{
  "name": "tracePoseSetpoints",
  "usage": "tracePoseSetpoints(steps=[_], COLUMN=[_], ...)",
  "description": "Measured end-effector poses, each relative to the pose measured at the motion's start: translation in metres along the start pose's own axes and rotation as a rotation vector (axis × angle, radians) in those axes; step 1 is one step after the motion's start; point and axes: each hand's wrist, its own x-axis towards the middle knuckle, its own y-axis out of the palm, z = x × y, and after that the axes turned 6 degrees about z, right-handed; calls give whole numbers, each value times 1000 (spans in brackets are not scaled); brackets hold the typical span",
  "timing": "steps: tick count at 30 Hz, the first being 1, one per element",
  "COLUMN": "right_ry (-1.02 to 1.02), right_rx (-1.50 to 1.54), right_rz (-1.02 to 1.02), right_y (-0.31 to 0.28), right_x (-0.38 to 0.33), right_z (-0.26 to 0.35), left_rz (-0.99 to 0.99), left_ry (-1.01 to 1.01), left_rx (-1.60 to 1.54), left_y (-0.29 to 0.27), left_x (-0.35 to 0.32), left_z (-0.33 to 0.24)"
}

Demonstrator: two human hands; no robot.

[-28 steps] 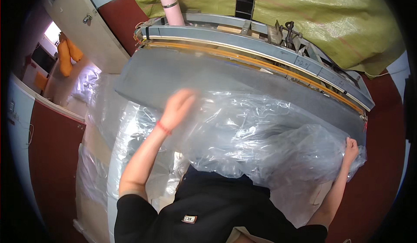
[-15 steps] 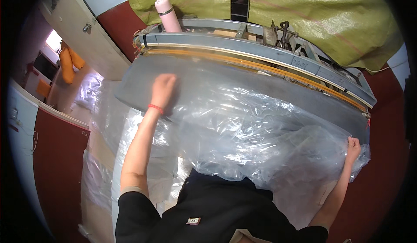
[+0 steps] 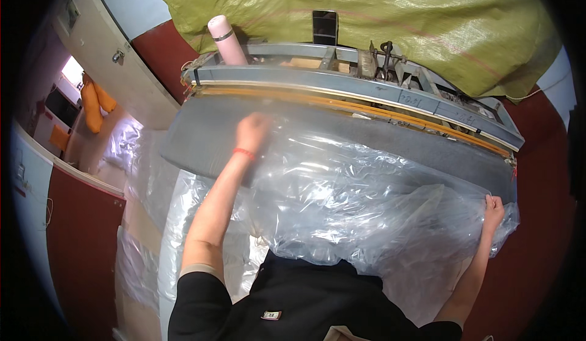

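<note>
A wide sheet of clear plastic film [image 3: 342, 188], wrinkled and shiny, lies across a dark grey padded board [image 3: 204, 130] in front of me. At the film's right edge, my right hand [image 3: 493, 211] pinches it between closed fingers, and some film bunches beyond the hand. My left hand [image 3: 251, 135], with a red bracelet at the wrist, is over the board at the film's far left corner. Its fingers are curled and partly blurred, and the film's edge runs up to them. The film's near edge hangs against my dark clothing.
Behind the board runs a long grey metal frame [image 3: 293, 80] with orange strips along it. A pink flask [image 3: 227, 42], a phone [image 3: 325, 28] and a dark metal clamp [image 3: 386, 60] are at the frame. Yellow-green woven sheeting [image 3: 403, 11] hangs behind. More plastic lies left, by an open door [image 3: 122, 60].
My left hand has moved to the right, and the film's left corner has shifted with it, baring more of the board. My right hand keeps its pinch in nearly the same place.
</note>
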Motion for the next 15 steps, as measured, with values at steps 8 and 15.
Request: tracePoseSetpoints(steps=[8,15], right_ry=[-24,-34], right_rx=[61,17], right_rz=[11,-3], right_y=[0,-2], right_x=[-2,-2], right_z=[3,4], left_rz=[-58,-64], left_ry=[26,-41], left_rx=[421,593], left_y=[-11,-7], left_x=[2,8], left_z=[-2,-22])
